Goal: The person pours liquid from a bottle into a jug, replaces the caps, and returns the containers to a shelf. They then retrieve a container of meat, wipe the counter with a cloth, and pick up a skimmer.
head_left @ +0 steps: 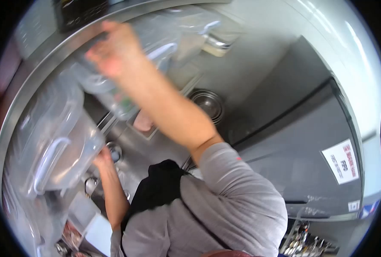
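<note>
My right arm reaches up across the view to the shelf, where my right hand [115,49] is blurred by motion. Its thumb and fingers look apart, and I see nothing held in them. Just below this hand is a clear plastic container [98,83] with something green and red showing through its side. My left hand [102,157] is lower, at the bottom corner of a large clear plastic box [77,141] with a white handle. Its fingers are mostly hidden behind the box, so its grip, and whether it touches the box, does not show.
The metal shelf rim [32,85] curves along the top and left. More clear boxes [156,51] line the shelf. Below are stacked metal bowls [207,105], a tray with a pink piece [143,122] and a steel counter [132,147]. A grey fridge [293,158] stands right; utensils [308,246] lie lower right.
</note>
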`<state>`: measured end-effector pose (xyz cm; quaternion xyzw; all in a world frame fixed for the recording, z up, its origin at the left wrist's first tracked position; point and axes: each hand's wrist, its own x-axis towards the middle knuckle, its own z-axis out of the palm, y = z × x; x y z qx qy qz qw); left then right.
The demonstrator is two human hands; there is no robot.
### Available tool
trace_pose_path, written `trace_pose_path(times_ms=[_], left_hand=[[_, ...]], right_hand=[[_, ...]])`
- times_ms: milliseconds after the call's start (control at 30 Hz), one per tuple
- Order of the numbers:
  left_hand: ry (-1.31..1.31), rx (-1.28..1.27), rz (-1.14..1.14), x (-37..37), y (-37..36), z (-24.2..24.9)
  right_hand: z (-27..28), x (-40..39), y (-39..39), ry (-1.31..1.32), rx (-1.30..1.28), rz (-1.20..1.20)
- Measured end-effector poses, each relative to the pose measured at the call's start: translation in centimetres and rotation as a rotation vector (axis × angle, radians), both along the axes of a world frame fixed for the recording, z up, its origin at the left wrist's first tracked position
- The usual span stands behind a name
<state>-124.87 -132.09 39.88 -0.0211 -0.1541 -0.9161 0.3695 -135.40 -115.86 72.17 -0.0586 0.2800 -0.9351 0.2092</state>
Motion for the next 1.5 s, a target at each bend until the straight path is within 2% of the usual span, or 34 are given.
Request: trace_pose_path(times_ms=[67, 133, 233, 267, 367, 433, 467, 500, 533, 567, 667, 700, 767, 867, 900, 967, 1033, 1100, 1133, 1200, 1333, 1367, 1433, 1500], left_hand=[[-0.009, -0.004, -0.004, -0.8, 0.0, -0.6], [-0.027, -0.03, 0.03, -0.8, -0.5, -0.6], [-0.007, -0.013, -0.013, -0.5, -0.1, 0.6], [-0.005, -0.062, -0.009, -0.8, -0.9, -0.4], [-0.051, 0.006, 0.054, -0.7, -0.2, -0.2], [-0.007, 0.0, -0.039, -0.6, -0.4, -0.9], [-0.056, 0.039, -0.021, -0.6, -0.5, -1.0], [-0.111, 0.083, 0.012, -0.6, -0.7, -1.3], [0.014, -0.008, -0.087, -0.1, -0.8, -1.8], [-0.054, 0.07, -0.019, 0.0, -0.1, -1.1], [-0.17, 0.255, 0.088, -0.2, 1.1, 0.2], [-0.206, 0.203, 0.119, -0.6, 0.6, -0.4], [-0.221, 0.146, 0.13, -0.5, 1.2, 1.5], [-0.238, 0.187, 0.128, -0.2, 1.9, 2.6], [-0.231, 0.213, 0.112, 0.0, 1.3, 2.6], [-0.328, 0.08, 0.12, 0.1, -0.7, 0.3], [-0.417, -0.045, 0.062, 2.6, -0.8, -1.3], [-0.473, -0.191, -0.063, 7.1, 0.4, 0.1], [-0.565, -0.225, -0.015, 9.5, 1.3, 0.4], [-0.649, -0.285, -0.075, 15.5, 2.3, -0.2], [-0.783, -0.291, 0.192, 27.5, 2.8, -3.1], [-0.888, -0.293, 0.299, 29.2, 3.5, -2.5], [-0.792, -0.408, 0.338, 30.9, 4.2, 0.0], [-0.671, -0.518, 0.361, 29.2, 5.5, 4.1]], right_hand=[[-0.9, -2.1, -2.8, 0.157, -0.159, 0.135], [-0.1, -1.6, -4.5, 0.024, -0.318, 0.083], [1.0, -0.9, -5.6, -0.095, -0.385, -0.019], [1.3, -0.6, -5.8, -0.139, -0.39, -0.006], [0.9, -0.9, -6.4, -0.005, -0.535, 0.008], [1.6, 0.1, -5.7, 0.042, -0.557, 0.015], [4.4, 2.1, -4.0, -0.057, -0.432, -0.007], [4.1, 2.9, -2.9, -0.012, -0.371, 0.017], [3.0, 3.6, -1.8, 0.015, -0.316, 0.04], [1.8, 4.3, -0.9, 0.024, -0.252, 0.065], [-4.1, 5.4, 2.1, 0.019, -0.057, 0.105], [-6.5, 5.2, 3.2, 0.009, -0.002, 0.108], [-10.8, 4.5, 4.7, -0.02, 0.097, 0.113], [-13.7, 3.1, 5.3, -0.04, 0.156, 0.176], [-13.5, 2.4, 4.5, -0.025, 0.14, 0.21], [-11.6, 0.5, 2.0, 0.011, 0.067, 0.276], [-8.9, -1.5, -1.6, 0.054, -0.011, 0.358], [-6.3, -3.0, -4.5, 0.092, -0.081, 0.436], [-5.2, -3.6, -5.7, 0.109, -0.106, 0.467], [-2.7, -4.7, -7.7, 0.147, -0.153, 0.513], [-1.2, -5.5, -9.3, 0.192, -0.178, 0.532], [-1.2, -5.6, -9.4, 0.201, -0.169, 0.522], [-1.9, -5.4, -9.2, 0.2, -0.149, 0.5], [-2.0, -4.8, -8.3, 0.195, -0.138, 0.457]])
